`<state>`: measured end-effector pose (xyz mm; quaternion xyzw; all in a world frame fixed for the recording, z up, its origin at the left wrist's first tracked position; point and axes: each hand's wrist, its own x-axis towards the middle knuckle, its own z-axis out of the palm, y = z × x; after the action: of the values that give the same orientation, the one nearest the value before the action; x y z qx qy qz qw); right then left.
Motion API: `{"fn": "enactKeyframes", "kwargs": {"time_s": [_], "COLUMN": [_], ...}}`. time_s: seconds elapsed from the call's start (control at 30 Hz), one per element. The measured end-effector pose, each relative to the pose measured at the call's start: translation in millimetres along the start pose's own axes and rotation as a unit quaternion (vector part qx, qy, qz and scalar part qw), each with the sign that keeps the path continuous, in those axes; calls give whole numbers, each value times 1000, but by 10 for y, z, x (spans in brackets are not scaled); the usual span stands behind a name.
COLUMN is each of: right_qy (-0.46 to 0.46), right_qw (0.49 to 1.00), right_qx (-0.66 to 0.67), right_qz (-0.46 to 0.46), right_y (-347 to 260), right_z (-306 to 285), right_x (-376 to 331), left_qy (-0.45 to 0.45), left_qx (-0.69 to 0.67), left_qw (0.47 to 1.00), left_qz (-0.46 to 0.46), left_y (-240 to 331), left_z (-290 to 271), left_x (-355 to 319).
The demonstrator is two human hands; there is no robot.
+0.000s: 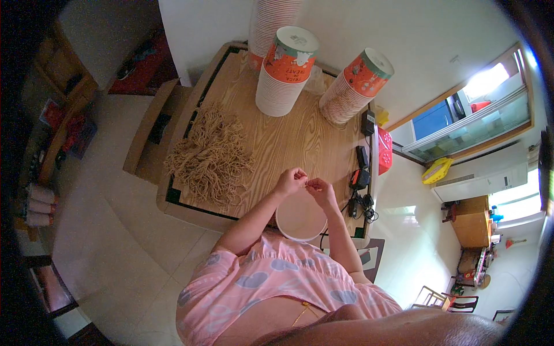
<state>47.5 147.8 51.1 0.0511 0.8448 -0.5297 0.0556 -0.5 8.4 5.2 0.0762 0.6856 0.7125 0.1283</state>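
Both hands meet over the far rim of a white paper bucket (301, 220), whose open mouth faces up at the table's near edge, close to my body. My left hand (292, 181) is closed, with thumb and forefinger pinched together. Just beside it my right hand (319, 191) is pinched too, its fingertips almost touching the left ones. Whatever is between the fingers is too small to make out. To the left of my hands lies a loose heap of tan twine cords (210, 155).
On the wood-grain table (283, 141) stand upside-down stacks of orange, green and white paper buckets (283, 92) and a speckled stack (349, 95). A taller stack (274, 23) rises behind. Black adapters (360, 179) with cables line the right edge. An open cardboard box (153, 130) sits left.
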Motion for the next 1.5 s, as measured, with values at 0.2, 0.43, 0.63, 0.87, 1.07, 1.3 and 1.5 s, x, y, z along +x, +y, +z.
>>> {"fn": "enactKeyframes", "kwargs": {"time_s": [0.2,0.43,0.63,0.87,1.07,1.3,1.5], "right_qy": [-1,26,31,43,64,81,74], "right_qw": [1000,999,998,998,996,994,995], "right_qx": [8,-29,-49,-35,-65,-75,-65], "right_qz": [9,-10,9,-31,-18,-23,-18], "right_y": [55,-95,-118,-43,-211,-184,-66], "right_z": [1,11,-20,13,24,45,37], "right_x": [35,8,23,31,-2,15,55], "left_qy": [-20,-7,3,-4,-1,-2,-26], "left_qx": [-9,-20,-10,10,20,39,-68], "left_qw": [1000,1000,1000,999,1000,999,993], "left_qz": [-6,1,-3,-40,-23,-18,-95], "left_y": [-19,-34,-68,4,-10,-4,39], "left_z": [0,9,0,1,8,-1,-70], "left_x": [16,6,27,40,40,62,24]}}
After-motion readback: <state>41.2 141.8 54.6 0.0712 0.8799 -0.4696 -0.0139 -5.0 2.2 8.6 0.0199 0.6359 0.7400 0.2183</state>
